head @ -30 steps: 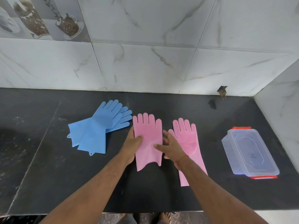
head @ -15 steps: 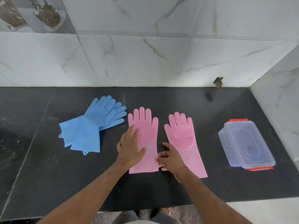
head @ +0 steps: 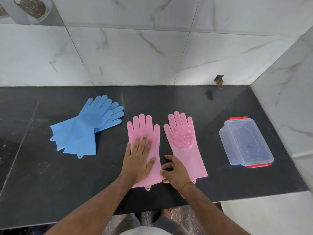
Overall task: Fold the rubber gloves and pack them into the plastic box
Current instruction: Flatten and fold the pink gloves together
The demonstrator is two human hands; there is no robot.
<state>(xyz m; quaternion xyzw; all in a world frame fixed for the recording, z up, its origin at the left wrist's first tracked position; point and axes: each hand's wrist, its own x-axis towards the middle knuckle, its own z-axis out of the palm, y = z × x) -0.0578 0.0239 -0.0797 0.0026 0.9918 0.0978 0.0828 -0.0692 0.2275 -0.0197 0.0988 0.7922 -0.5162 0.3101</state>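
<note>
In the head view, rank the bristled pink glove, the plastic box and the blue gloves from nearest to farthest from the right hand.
From the right hand:
1. Bristled pink glove: right beside the hand, its cuff next to the knuckles.
2. Plastic box: farther right on the counter, lid on.
3. Blue gloves: far left, beyond the other pink glove and the left hand.
</note>
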